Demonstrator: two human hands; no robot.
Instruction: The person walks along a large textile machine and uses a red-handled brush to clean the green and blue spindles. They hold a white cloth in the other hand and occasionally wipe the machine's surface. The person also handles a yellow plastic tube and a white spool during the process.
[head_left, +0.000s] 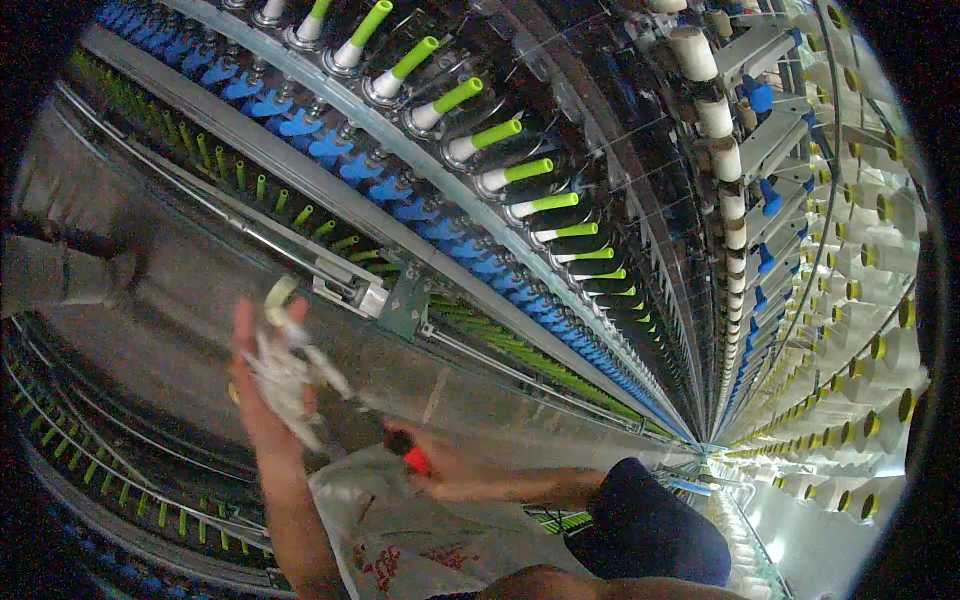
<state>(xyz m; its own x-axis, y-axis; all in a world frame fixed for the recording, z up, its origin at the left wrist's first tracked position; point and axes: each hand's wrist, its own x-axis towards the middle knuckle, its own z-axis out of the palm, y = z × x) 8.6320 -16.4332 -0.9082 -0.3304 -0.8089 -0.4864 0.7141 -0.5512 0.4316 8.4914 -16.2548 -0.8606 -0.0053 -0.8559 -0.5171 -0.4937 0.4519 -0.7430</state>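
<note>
My left hand [256,385], blurred by motion, is raised over the aisle with its fingers partly round a bundle of white yarn [282,378]. A pale yellow-green ring-like piece [281,298] shows at the top of the bundle; its kind is unclear. To the right, in front of my body, my right hand [440,462] is closed on a black-and-red-handled tool [412,455]. The tool's dark front end points toward the yarn, but blur hides its exact shape and whether it touches. A grey apron [440,530] with red printing lies below both hands.
A long spinning frame runs along the aisle, with green-topped bobbins [455,100], blue clips [330,148] and a metal rail [255,232]. White yarn packages [870,430] hang at the right. Another row of green spindles [140,500] stands at lower left, above the grey floor [180,300].
</note>
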